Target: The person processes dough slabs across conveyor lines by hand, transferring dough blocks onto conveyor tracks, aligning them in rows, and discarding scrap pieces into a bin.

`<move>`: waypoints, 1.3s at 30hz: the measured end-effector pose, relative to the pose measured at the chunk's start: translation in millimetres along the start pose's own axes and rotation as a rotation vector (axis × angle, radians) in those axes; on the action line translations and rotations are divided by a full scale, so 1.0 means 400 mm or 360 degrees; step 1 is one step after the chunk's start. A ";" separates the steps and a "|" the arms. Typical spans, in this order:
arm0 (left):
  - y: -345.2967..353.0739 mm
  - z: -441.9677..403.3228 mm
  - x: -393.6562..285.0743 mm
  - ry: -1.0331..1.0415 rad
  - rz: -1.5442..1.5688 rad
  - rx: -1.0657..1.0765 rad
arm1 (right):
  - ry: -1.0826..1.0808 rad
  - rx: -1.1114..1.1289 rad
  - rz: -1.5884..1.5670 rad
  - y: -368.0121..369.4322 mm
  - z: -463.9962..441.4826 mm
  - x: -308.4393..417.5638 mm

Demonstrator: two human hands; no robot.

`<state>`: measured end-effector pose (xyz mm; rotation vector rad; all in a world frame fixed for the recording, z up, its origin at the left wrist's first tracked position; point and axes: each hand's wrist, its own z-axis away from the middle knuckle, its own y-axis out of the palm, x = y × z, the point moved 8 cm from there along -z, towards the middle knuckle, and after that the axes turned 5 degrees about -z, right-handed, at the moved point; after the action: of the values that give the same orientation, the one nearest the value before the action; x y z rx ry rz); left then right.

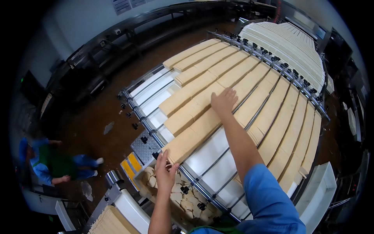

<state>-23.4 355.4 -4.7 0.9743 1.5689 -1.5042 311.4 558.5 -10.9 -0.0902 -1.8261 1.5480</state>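
In the head view, the left hand has its fingers spread at the near end of a long row of thin beige sheets, touching it. The right hand lies open, palm down, with fingers extended, farther up the rows. The hands are well apart. The row lies on a white slatted conveyor bed, among similar rows separated by metal rods. A metal crossbar with black knobs spans the bed's near end. Below it, a bin holds broken beige pieces, beside a yellow-striped plate. A pale trough stands at right. A co-worker in blue and green is at left. Printed sheets hang on the wall, their writing too small to read.
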 end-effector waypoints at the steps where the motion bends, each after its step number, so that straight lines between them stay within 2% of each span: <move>1: -0.002 0.000 0.000 0.0012 -0.0009 -0.0016 | 0.0115 -0.0059 -0.0106 0.002 -0.030 -0.015; 3: 0.003 0.002 -0.002 0.0006 -0.0055 -0.0026 | 0.0160 -0.0027 -0.0248 -0.008 -0.052 -0.006; 6: 0.005 0.003 -0.003 -0.0014 -0.0050 -0.0061 | 0.0319 0.0247 -0.0558 0.029 -0.096 -0.001; 10: 0.013 0.005 0.001 0.0016 -0.0066 -0.0101 | 0.0231 0.0321 -0.0454 0.031 -0.109 -0.024; 12: 0.015 0.003 0.020 0.0047 -0.0138 -0.0135 | 0.0283 0.0275 -0.0137 0.024 -0.090 -0.014; 14: 0.015 -0.004 -0.010 0.0083 0.0020 -0.0063 | 0.0162 0.0359 -0.0143 0.060 -0.130 -0.039; 15: 0.018 -0.011 -0.021 0.0089 -0.0065 0.0007 | 0.0229 0.0300 -0.0247 0.084 -0.167 -0.069; 16: 0.025 -0.017 0.007 0.0080 0.0018 -0.0002 | 0.0132 0.0337 -0.0237 0.080 -0.155 -0.063; 17: 0.027 -0.026 0.012 0.0218 -0.0171 -0.0019 | 0.0035 0.0372 -0.0228 0.072 -0.138 -0.057; 18: 0.019 -0.030 0.009 0.0190 -0.0037 0.0027 | -0.0195 0.0064 -0.0063 -0.006 -0.009 0.038; 19: 0.013 -0.031 0.006 -0.0016 0.0082 0.0223 | -0.0655 0.0060 -0.0121 0.006 0.117 0.126; 20: 0.013 -0.030 0.034 0.0376 -0.0032 0.0053 | -0.1108 0.0042 -0.0214 0.020 0.244 0.196; 21: -0.009 -0.016 0.031 0.0254 0.0168 0.0077 | -0.1572 0.0121 -0.0423 0.052 0.389 0.232; 22: -0.033 0.003 0.042 0.0013 0.0262 0.0099 | -0.1938 0.0211 -0.0366 0.064 0.540 0.267; 23: -0.045 0.027 0.058 -0.0024 0.0267 0.0011 | -0.1970 0.0298 -0.0087 0.031 0.675 0.312; 25: -0.098 0.110 0.116 -0.0203 0.0493 -0.0695 | -0.1865 0.0247 0.0172 0.032 0.765 0.317; 26: -0.121 0.182 0.116 -0.0298 0.0440 -0.0783 | -0.1908 0.0248 0.0176 0.039 0.784 0.315; 27: -0.133 0.253 0.120 -0.0302 0.0458 -0.0823 | -0.1803 0.0106 0.0131 0.048 0.764 0.299; 28: -0.162 0.335 0.101 -0.0229 -0.0082 -0.0993 | -0.1702 -0.0033 0.0084 0.049 0.746 0.289; 29: -0.188 0.418 0.075 -0.0166 -0.0638 -0.1136 | -0.1744 -0.0027 0.0084 0.055 0.758 0.294; 31: -0.215 0.554 0.085 -0.0203 -0.0292 -0.0944 | -0.1668 -0.0189 0.0058 0.039 0.762 0.294; 32: -0.237 0.621 0.085 -0.0213 -0.0283 -0.0969 | -0.1659 -0.0230 0.0052 0.042 0.764 0.292; 33: -0.235 0.672 0.084 -0.0186 -0.0228 -0.0851 | -0.1686 -0.0228 0.0059 0.045 0.760 0.288; 34: -0.227 0.717 0.084 -0.0156 -0.0170 -0.0738 | -0.1622 -0.0349 0.0132 0.038 0.745 0.277; 35: -0.236 0.766 0.080 -0.0168 -0.0154 -0.0763 | -0.1557 -0.0467 0.0201 0.032 0.737 0.272; 36: -0.242 0.811 0.072 -0.0175 -0.0239 -0.0755 | -0.1406 -0.0456 0.0361 0.046 0.726 0.267; 37: -0.249 0.855 0.069 -0.0184 -0.0328 -0.0742 | -0.1429 -0.0448 0.0368 0.056 0.727 0.280; 39: -0.278 0.943 0.065 -0.0143 -0.0397 -0.0814 | -0.0940 -0.0054 0.0421 0.106 0.696 0.268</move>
<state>-131.6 -23.3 6.5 0.4276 1.9294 -1.1868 60.7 391.9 -0.1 0.1301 -2.3724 1.8645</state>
